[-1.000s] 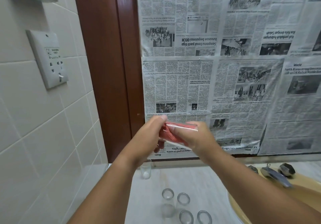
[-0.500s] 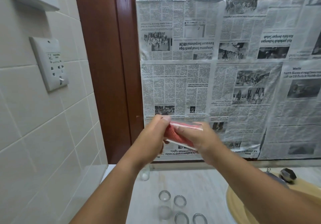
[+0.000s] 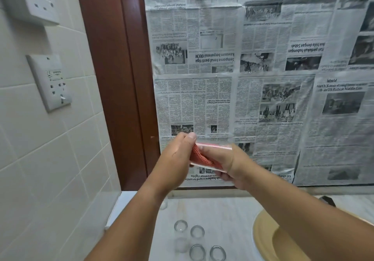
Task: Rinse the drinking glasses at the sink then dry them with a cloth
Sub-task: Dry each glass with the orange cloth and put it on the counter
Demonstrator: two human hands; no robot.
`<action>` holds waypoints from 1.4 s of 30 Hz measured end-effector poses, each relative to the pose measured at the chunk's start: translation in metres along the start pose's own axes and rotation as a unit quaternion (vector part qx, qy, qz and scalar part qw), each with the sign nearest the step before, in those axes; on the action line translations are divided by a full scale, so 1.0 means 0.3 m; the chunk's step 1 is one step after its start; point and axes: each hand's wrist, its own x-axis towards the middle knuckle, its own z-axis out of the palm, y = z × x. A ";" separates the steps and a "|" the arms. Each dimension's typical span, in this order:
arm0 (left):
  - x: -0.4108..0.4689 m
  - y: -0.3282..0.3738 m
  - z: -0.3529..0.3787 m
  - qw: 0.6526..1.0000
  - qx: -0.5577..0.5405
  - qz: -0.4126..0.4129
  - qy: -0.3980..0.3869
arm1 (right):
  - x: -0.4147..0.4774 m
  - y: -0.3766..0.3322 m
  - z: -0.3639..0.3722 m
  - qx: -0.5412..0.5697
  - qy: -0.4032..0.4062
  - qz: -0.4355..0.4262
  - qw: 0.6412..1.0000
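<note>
I hold a clear drinking glass on its side at chest height in front of the newspaper-covered wall. My right hand grips the glass around its body. A red knitted cloth is stuffed inside the glass, and my left hand pinches the cloth at the glass's mouth. Down on the pale counter stand several small clear glasses in a cluster, below my forearms. One more small glass shows partly behind my left wrist.
A yellow sink basin lies at the lower right, mostly hidden by my right forearm. White wall sockets sit on the tiled left wall. A dark wooden frame borders the newspaper sheets.
My hands and the glass stay almost in place while the view tilts up slightly. The tap and drain knob at the right have slid out of sight behind my right arm.
</note>
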 end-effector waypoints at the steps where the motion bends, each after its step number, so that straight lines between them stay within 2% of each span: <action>1: -0.003 0.021 0.001 0.998 -0.040 -0.044 -0.023 | -0.003 -0.015 -0.021 -0.040 0.029 -0.055 0.997; 2: -0.002 0.040 -0.003 0.991 -0.081 -0.099 -0.045 | 0.003 -0.019 -0.043 -0.108 0.065 -0.145 0.981; 3: -0.005 0.059 -0.006 0.981 -0.108 -0.150 -0.061 | 0.012 -0.021 -0.070 -0.201 0.104 -0.268 0.937; 5: -0.011 0.095 0.004 0.969 -0.116 -0.207 -0.063 | 0.022 -0.031 -0.116 -0.379 0.177 -0.487 0.767; 6: -0.016 0.111 0.019 0.970 -0.108 -0.212 -0.053 | 0.021 -0.035 -0.137 -0.420 0.187 -0.538 0.706; 7: -0.019 0.121 0.034 0.973 -0.102 -0.205 -0.036 | 0.029 -0.026 -0.152 -0.428 0.190 -0.558 0.685; 8: -0.020 0.125 0.049 0.978 -0.098 -0.182 -0.016 | 0.026 -0.023 -0.154 -0.410 0.183 -0.547 0.707; 9: -0.022 0.124 0.062 0.985 -0.096 -0.144 0.005 | 0.011 -0.030 -0.140 -0.358 0.157 -0.482 0.784; 10: -0.020 0.115 0.072 0.992 -0.082 -0.090 0.022 | -0.009 -0.046 -0.119 -0.262 0.110 -0.360 0.889; 11: -0.019 0.103 0.076 0.997 -0.055 -0.036 0.036 | -0.027 -0.052 -0.099 -0.152 0.047 -0.201 0.966; 12: -0.020 0.090 0.081 0.999 -0.017 0.006 0.044 | -0.048 -0.054 -0.091 -0.067 -0.001 -0.054 0.996; 13: -0.022 0.079 0.084 0.998 0.019 0.029 0.044 | -0.060 -0.049 -0.091 -0.012 -0.030 0.018 0.999; 14: -0.026 0.074 0.089 0.998 0.040 0.035 0.038 | -0.068 -0.040 -0.096 0.012 -0.042 0.035 0.998; 16: -0.039 0.088 0.098 1.000 0.021 0.005 0.017 | -0.079 -0.038 -0.119 0.005 -0.052 0.006 0.999; 18: -0.037 0.116 0.096 0.993 -0.062 -0.098 -0.013 | -0.075 -0.048 -0.143 -0.066 -0.008 -0.107 0.992; 19: -0.035 0.130 0.090 0.983 -0.094 -0.157 -0.029 | -0.061 -0.045 -0.156 -0.139 0.036 -0.213 0.967; 20: -0.034 0.144 0.088 0.972 -0.106 -0.206 -0.044 | -0.046 -0.041 -0.174 -0.241 0.092 -0.333 0.907; 21: -0.037 0.158 0.089 0.964 -0.110 -0.234 -0.055 | -0.035 -0.045 -0.190 -0.337 0.146 -0.440 0.820; 22: -0.041 0.169 0.096 0.963 -0.112 -0.241 -0.057 | -0.033 -0.053 -0.209 -0.396 0.171 -0.510 0.744; 23: -0.042 0.178 0.104 0.966 -0.112 -0.230 -0.048 | -0.026 -0.050 -0.223 -0.426 0.184 -0.541 0.701; 24: -0.044 0.183 0.114 0.973 -0.107 -0.202 -0.031 | -0.035 -0.054 -0.223 -0.421 0.183 -0.542 0.704; 25: -0.044 0.184 0.121 0.981 -0.101 -0.167 -0.007 | -0.050 -0.057 -0.211 -0.376 0.162 -0.496 0.766; 26: -0.041 0.180 0.127 0.988 -0.087 -0.126 0.015 | -0.072 -0.071 -0.193 -0.283 0.117 -0.393 0.867; 27: -0.038 0.172 0.131 0.994 -0.064 -0.084 0.031 | -0.094 -0.082 -0.172 -0.160 0.046 -0.247 0.955; 28: -0.037 0.165 0.134 0.997 -0.038 -0.050 0.038 | -0.114 -0.085 -0.160 -0.059 -0.009 -0.095 0.994; 29: -0.039 0.160 0.139 0.999 -0.016 -0.028 0.036 | -0.124 -0.082 -0.157 0.002 -0.040 -0.006 0.999; 30: -0.044 0.159 0.144 0.999 -0.004 -0.023 0.034 | -0.124 -0.070 -0.158 0.017 -0.054 0.016 0.998; 31: -0.049 0.162 0.146 0.999 -0.004 -0.035 0.028 | -0.120 -0.065 -0.168 0.010 -0.062 0.002 0.998; 33: -0.054 0.175 0.135 0.994 -0.038 -0.098 -0.005 | -0.104 -0.058 -0.194 -0.074 -0.016 -0.116 0.990; 34: -0.057 0.184 0.126 0.988 -0.059 -0.138 -0.032 | -0.094 -0.053 -0.210 -0.157 0.024 -0.218 0.963; 35: -0.059 0.191 0.119 0.981 -0.074 -0.171 -0.057 | -0.079 -0.046 -0.230 -0.261 0.076 -0.342 0.899; 36: -0.062 0.200 0.119 0.976 -0.085 -0.191 -0.068 | -0.074 -0.051 -0.246 -0.352 0.128 -0.445 0.813; 37: -0.061 0.203 0.124 0.974 -0.094 -0.195 -0.063 | -0.066 -0.059 -0.261 -0.405 0.154 -0.510 0.743; 38: -0.062 0.213 0.131 0.976 -0.099 -0.188 -0.047 | -0.067 -0.069 -0.266 -0.428 0.162 -0.533 0.712; 39: -0.058 0.216 0.140 0.981 -0.095 -0.169 -0.026 | -0.065 -0.075 -0.266 -0.417 0.152 -0.523 0.727; 40: -0.056 0.216 0.148 0.986 -0.086 -0.142 -0.004 | -0.077 -0.090 -0.256 -0.367 0.114 -0.454 0.804; 41: -0.052 0.208 0.152 0.992 -0.067 -0.103 0.011 | -0.094 -0.109 -0.239 -0.264 0.047 -0.330 0.905; 42: -0.046 0.199 0.154 0.997 -0.043 -0.062 0.023 | -0.112 -0.119 -0.224 -0.151 -0.033 -0.175 0.973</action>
